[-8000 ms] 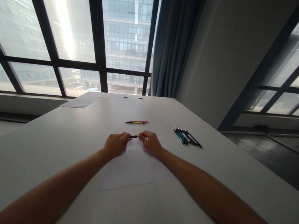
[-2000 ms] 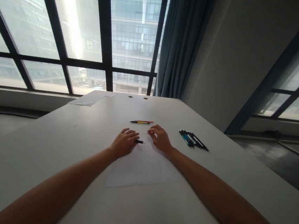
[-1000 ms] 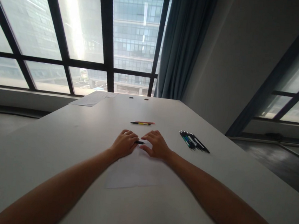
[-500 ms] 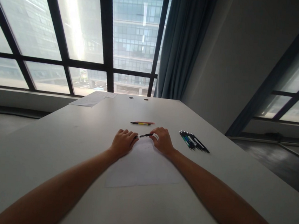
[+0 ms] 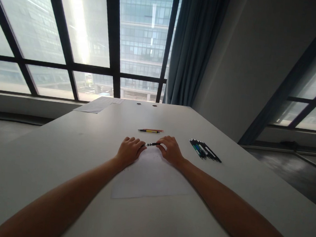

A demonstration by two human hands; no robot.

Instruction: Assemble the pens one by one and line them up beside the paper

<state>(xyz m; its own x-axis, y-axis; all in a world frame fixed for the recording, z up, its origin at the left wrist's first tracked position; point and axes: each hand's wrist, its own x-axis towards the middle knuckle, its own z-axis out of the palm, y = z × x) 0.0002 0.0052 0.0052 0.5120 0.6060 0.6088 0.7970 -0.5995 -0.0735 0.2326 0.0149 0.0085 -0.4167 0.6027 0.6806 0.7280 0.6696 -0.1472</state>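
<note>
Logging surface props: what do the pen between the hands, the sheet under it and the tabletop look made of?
Pen: probably plastic, dark barrel with a pale glint; too small to be sure. Sheet: thin white paper, matte, lying flat. Table: smooth pale grey top with a soft sheen, likely laminate; its core is not visible.

Ahead of me on the wide white bench (image 5: pixel 60 146) lie a yellow-and-black pen (image 5: pixel 148 131) and, just behind and touching it, a thin orange pencil (image 5: pixel 157 130). Off to my right sits a tight bundle of dark pens with teal and white accents (image 5: pixel 205 150). At the far left corner rest loose white printed sheets (image 5: pixel 99 104). Two small round dark holes (image 5: pixel 146 104) mark the far edge. Beyond stand black-framed windows (image 5: pixel 109 39) and a grey-blue curtain (image 5: pixel 191 43).
</note>
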